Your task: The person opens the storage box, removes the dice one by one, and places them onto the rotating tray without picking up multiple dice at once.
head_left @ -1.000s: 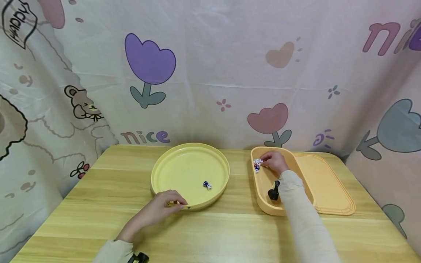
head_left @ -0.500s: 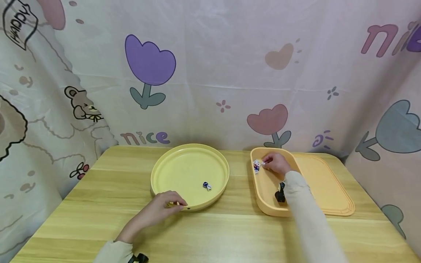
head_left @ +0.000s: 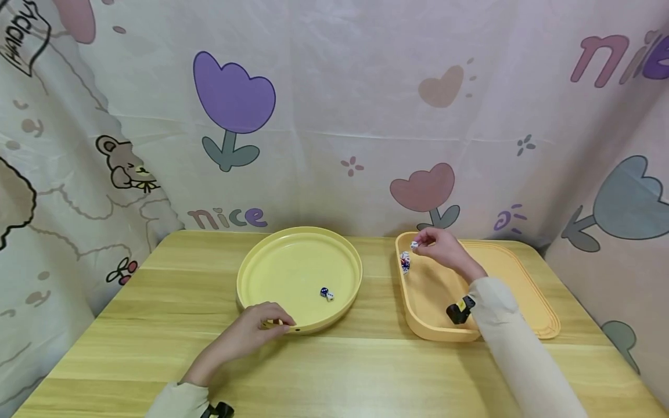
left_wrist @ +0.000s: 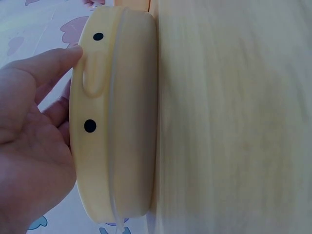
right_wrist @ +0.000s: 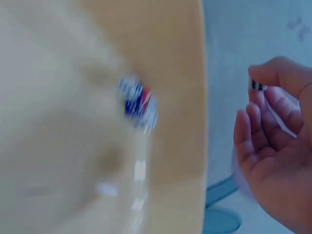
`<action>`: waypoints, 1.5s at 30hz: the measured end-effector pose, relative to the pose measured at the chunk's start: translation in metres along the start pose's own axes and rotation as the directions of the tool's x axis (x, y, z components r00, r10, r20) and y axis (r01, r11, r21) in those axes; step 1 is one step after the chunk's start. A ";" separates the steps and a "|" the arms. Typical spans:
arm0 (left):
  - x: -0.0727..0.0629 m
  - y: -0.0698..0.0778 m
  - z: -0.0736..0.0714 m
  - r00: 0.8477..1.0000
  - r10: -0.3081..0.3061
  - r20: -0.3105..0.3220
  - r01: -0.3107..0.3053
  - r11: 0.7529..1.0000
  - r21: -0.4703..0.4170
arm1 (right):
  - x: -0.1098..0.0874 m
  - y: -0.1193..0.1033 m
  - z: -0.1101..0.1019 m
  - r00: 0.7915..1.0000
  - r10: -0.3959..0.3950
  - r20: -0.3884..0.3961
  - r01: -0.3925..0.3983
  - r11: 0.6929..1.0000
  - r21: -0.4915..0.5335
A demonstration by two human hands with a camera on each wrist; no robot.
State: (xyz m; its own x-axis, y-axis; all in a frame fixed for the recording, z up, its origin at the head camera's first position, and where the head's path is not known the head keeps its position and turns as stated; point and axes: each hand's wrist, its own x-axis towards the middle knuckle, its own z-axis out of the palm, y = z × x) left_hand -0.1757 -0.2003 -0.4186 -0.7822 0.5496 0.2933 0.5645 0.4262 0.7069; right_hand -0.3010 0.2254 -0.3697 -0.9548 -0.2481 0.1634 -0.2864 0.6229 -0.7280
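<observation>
My left hand (head_left: 255,325) pinches the near rim of a round yellow tray (head_left: 292,261), thumb outside and fingers inside, as the left wrist view shows beside the tray's black dots (left_wrist: 90,126). A blue die (head_left: 324,292) and a white die (head_left: 330,296) sit together in that tray. My right hand (head_left: 446,251) pinches a small white die (head_left: 414,245) between thumb and fingertips, above the far left end of an orange box (head_left: 436,333). Inside the box, a little cluster of white, blue and red dice (head_left: 405,262) lies against its left wall; it looks blurred in the right wrist view.
An orange lid-like board (head_left: 514,278) lies on the wooden table (head_left: 334,371), just right of the box. A printed curtain (head_left: 324,116) hangs along the table's back edge. Table surface separates the tray and the box.
My right hand lifts the white die away from the cluster, up toward the box's far rim. My left hand keeps its hold on the tray rim.
</observation>
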 end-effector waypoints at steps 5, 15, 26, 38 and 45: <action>0.001 0.000 0.000 1.000 0.010 -0.001 -0.010 1.000 -0.002 | -0.011 -0.031 0.012 0.992 -0.100 -0.071 0.099 0.995 -0.014; 0.003 0.000 -0.001 1.000 0.012 0.002 -0.012 1.000 0.004 | -0.031 -0.086 0.040 0.969 -0.212 -0.127 0.218 0.975 0.040; 0.005 -0.002 0.006 1.000 -0.005 0.016 0.005 1.000 -0.018 | -0.042 -0.086 0.085 0.978 -0.195 -0.070 0.206 0.954 0.216; 0.001 -0.002 0.005 1.000 0.023 -0.008 -0.024 0.999 -0.026 | -0.035 -0.089 0.118 0.976 -0.213 -0.049 0.218 0.931 0.294; 0.001 -0.001 0.001 0.999 0.038 -0.014 -0.038 0.999 -0.012 | -0.036 -0.094 0.129 0.980 -0.192 -0.056 0.199 0.957 0.212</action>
State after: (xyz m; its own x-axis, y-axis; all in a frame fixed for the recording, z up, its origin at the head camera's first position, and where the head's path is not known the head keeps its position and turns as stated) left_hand -0.1765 -0.1998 -0.4195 -0.7638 0.5552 0.3292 0.5909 0.3964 0.7026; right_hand -0.2299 0.0802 -0.3933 -0.8851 -0.3212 0.3367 -0.4475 0.3895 -0.8050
